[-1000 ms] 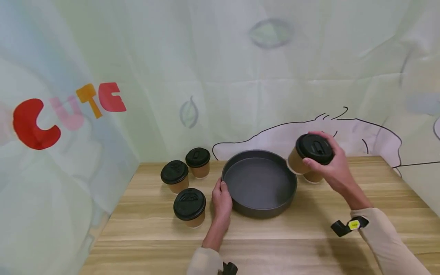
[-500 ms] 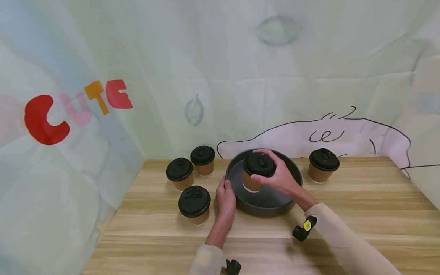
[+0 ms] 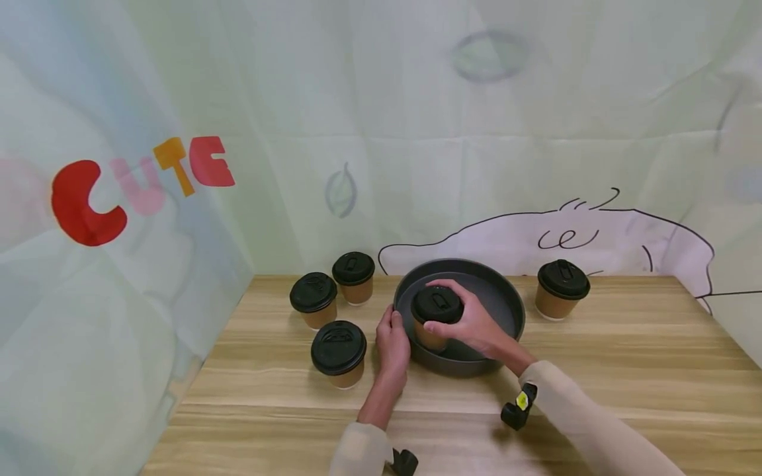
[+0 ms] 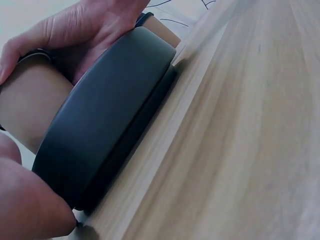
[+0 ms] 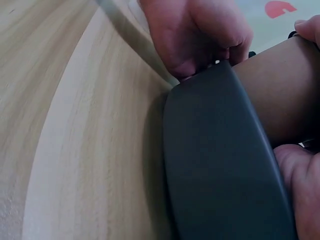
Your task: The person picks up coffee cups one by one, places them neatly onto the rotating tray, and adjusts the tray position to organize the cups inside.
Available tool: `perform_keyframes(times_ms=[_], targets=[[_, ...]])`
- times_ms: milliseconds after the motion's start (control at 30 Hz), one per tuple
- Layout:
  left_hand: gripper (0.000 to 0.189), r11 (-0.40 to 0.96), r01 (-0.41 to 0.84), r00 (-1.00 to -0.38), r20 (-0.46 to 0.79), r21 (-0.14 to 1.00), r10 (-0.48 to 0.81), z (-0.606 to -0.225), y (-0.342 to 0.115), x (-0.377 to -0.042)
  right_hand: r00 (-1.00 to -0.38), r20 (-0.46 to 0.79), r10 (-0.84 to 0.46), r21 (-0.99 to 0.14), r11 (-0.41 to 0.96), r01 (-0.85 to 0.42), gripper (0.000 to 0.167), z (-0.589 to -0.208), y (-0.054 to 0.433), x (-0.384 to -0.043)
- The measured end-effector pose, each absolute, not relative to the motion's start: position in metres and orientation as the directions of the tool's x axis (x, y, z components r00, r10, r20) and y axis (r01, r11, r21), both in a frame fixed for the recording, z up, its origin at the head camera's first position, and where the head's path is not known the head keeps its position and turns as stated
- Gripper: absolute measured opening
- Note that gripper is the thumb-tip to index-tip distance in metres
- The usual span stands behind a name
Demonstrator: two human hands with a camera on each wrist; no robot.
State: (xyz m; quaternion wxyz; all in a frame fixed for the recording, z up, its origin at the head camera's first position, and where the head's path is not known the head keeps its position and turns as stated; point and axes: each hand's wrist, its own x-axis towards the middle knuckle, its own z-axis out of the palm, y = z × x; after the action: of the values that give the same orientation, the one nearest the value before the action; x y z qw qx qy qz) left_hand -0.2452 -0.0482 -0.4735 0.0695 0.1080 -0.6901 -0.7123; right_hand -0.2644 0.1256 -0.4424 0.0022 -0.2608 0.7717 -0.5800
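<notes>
A round dark grey cake pan (image 3: 500, 311) stands on the wooden table. My left hand (image 3: 393, 347) grips its left side, thumb at the rim. Inside the pan, toward the front left, is a brown paper coffee cup (image 3: 437, 304) with a black lid, which my right hand (image 3: 476, 327) holds from the right, thumb and fingers around it. The right wrist view shows the cup's brown side (image 5: 285, 85) above the pan wall (image 5: 220, 160) and my left hand (image 5: 200, 37) at the rim. The cup's base is hidden in both wrist views.
Left of the pan stand three lidded cups: a front one (image 3: 339, 350), a middle one (image 3: 313, 294) and a back one (image 3: 354, 271). Another lidded cup (image 3: 562, 284) stands right of the pan. A printed curtain (image 3: 286, 165) hangs behind the table (image 3: 607, 377).
My right hand has carried the cup left from beside the pan's right rim, then lowered it into the pan. The left hand stays on the pan. The view has shifted slightly.
</notes>
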Motion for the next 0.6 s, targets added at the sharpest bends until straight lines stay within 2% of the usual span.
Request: perform_keyframes(times_ms=[233, 600], targets=[[0.051, -0.047, -0.044, -0.964, -0.055, 0.998, -0.260, -0.4737, -0.0464, -0.2456, -0.862, 0.251, -0.440, -0.922, 0.164, -0.352, 0.072, -0.4424, 0.1231, -0.2662], [0.050, -0.040, -0.024, -0.964, -0.034, 0.999, -0.263, -0.4757, -0.0466, -0.2440, -0.851, 0.172, -0.497, -0.929, 0.205, -0.307, 0.074, -0.4436, 0.1219, -0.2669]])
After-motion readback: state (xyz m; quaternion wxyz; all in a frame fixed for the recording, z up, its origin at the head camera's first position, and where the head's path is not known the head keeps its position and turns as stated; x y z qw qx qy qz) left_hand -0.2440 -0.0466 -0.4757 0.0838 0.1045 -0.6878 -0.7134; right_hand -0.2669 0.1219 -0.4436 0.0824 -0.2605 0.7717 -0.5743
